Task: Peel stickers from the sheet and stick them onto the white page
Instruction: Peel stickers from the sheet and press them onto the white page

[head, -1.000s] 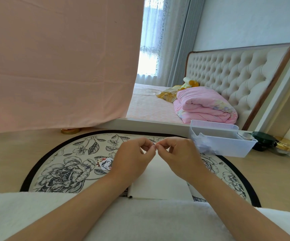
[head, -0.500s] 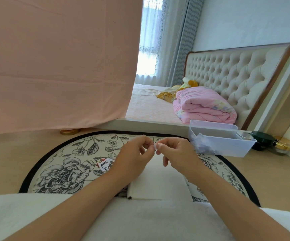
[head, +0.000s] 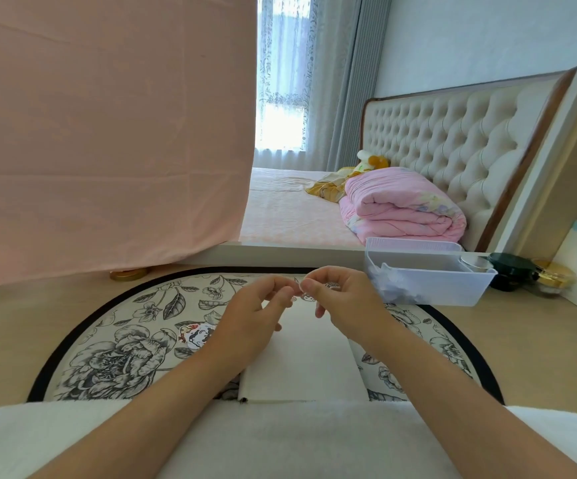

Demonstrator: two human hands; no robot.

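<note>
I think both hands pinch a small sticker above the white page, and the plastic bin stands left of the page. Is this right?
The head view shows the plastic bin right of the white page, not left. The left hand and right hand do pinch a small sticker above it.

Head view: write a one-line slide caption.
Left hand and right hand pinch a small printed sticker above the white rectangular paper page on a round floral-print mat.

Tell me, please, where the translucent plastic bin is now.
In the head view, the translucent plastic bin sits right of centre at the far edge of the round floral rug, just beyond the right hand, left of a dark green jar.
</note>
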